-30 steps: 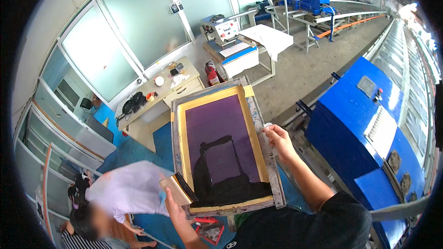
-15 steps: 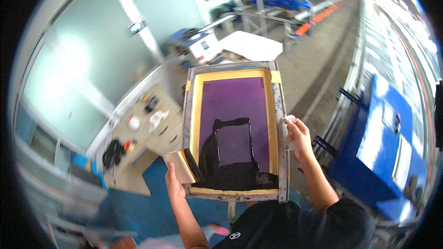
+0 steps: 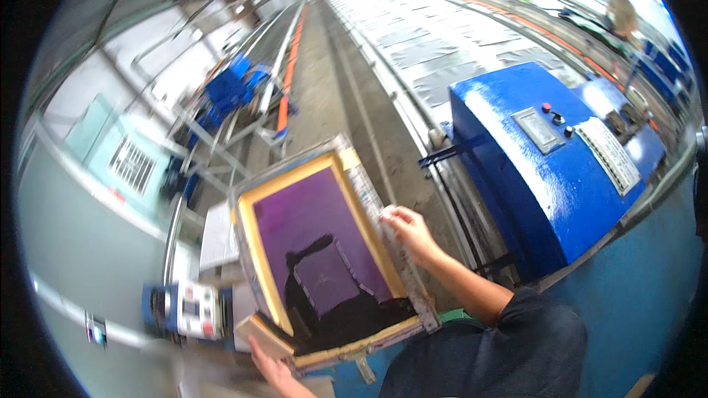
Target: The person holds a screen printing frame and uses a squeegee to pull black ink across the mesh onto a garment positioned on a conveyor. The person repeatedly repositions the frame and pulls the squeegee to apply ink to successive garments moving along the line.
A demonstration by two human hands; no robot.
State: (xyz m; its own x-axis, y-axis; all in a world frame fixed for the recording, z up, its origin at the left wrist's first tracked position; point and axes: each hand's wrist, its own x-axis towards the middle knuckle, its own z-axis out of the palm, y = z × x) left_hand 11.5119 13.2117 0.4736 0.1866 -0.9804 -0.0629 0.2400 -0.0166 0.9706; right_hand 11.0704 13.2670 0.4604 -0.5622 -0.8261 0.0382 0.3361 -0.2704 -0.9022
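A screen-printing frame [image 3: 350, 173] is tilted in front of me, its metal rails edged inside with yellow tape. Its purple mesh [image 3: 302, 206] has black ink [image 3: 332, 328] pooled at the near end and smeared around a rectangular outline. At the near left corner, my left hand [image 3: 271, 367] holds a squeegee [image 3: 264, 337] with a pale, flat handle against the frame; its blade side is dark. My right hand [image 3: 413, 233] is closed at the frame's right rail, a small white bit showing at the fingertips. Its other fingers are partly hidden.
A glossy blue machine [image 3: 516, 155] with buttons stands close on the right, beside a long printing table [image 3: 442, 51] covered with pale sheets. To the left are a blue-and-white device [image 3: 195, 309] and a metal rack [image 3: 214, 147]. A person [image 3: 622, 11] stands far right.
My view has swung right, bringing the blue machine and long table nearer the middle. The frame now leans leftward in view, still held with the squeegee at its near left corner.
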